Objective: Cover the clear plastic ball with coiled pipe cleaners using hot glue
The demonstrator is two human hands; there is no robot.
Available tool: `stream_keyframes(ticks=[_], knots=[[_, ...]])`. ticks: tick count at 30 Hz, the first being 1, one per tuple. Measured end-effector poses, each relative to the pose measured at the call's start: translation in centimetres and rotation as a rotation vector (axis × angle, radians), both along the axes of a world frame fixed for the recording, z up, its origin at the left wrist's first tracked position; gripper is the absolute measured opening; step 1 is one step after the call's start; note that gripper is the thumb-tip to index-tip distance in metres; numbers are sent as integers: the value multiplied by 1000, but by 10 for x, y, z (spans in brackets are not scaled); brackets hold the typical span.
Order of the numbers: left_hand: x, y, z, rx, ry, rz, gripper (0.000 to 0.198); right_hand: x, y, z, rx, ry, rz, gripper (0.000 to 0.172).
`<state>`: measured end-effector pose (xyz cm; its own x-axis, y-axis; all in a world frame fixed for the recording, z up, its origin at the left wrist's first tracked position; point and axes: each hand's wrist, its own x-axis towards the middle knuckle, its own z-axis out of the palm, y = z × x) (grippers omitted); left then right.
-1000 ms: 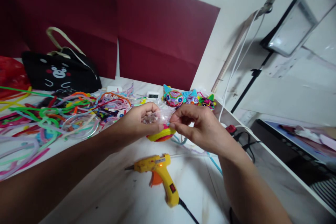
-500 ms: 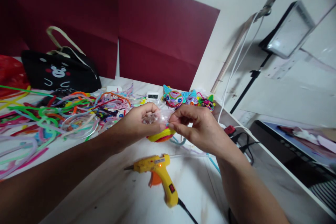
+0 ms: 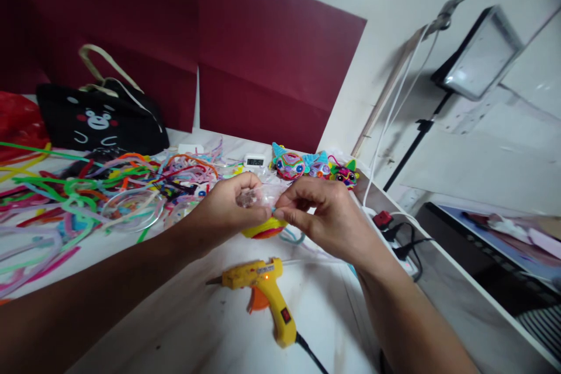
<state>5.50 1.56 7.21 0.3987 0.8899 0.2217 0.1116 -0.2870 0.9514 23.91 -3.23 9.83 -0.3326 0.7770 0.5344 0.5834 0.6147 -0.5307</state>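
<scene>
My left hand (image 3: 232,203) is closed around a small clear plastic bag (image 3: 268,193), with its thumb lying along the near side. My right hand (image 3: 326,210) meets it at the bag, thumb and forefinger pinched together. A tiny blue bit (image 3: 274,209) shows at those fingertips; its kind is too small to tell. Just beneath the hands sits a rounded yellow and red fuzzy craft piece (image 3: 263,229), its upper part hidden by my fingers. Nearer to me, a yellow glue gun (image 3: 262,274) lies on its side, its small light glowing and nozzle pointing left.
Colourful pipe cleaners (image 3: 83,198) cover the table's left side, around a clear round dish (image 3: 134,210). At the back stand a black bag (image 3: 100,120), a small digital clock (image 3: 255,160) and several fuzzy animal faces (image 3: 289,165). A power strip (image 3: 405,266) with cables is on the right.
My right hand has shifted slightly left, closer to my left hand. A small blue bit now shows at its fingertips. The glue gun has stayed in place.
</scene>
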Motion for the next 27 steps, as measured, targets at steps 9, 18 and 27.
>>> stream_keyframes(ticks=[9,18,27], knots=[[-8,4,4,2,-29,-5,29,13,5,1,-420,306,126,31],[-10,3,4,-13,-76,5,29,19,10,9,-554,328,153,47],[-11,2,10,-2,-127,16,29,14,16,3,-677,531,250,38]])
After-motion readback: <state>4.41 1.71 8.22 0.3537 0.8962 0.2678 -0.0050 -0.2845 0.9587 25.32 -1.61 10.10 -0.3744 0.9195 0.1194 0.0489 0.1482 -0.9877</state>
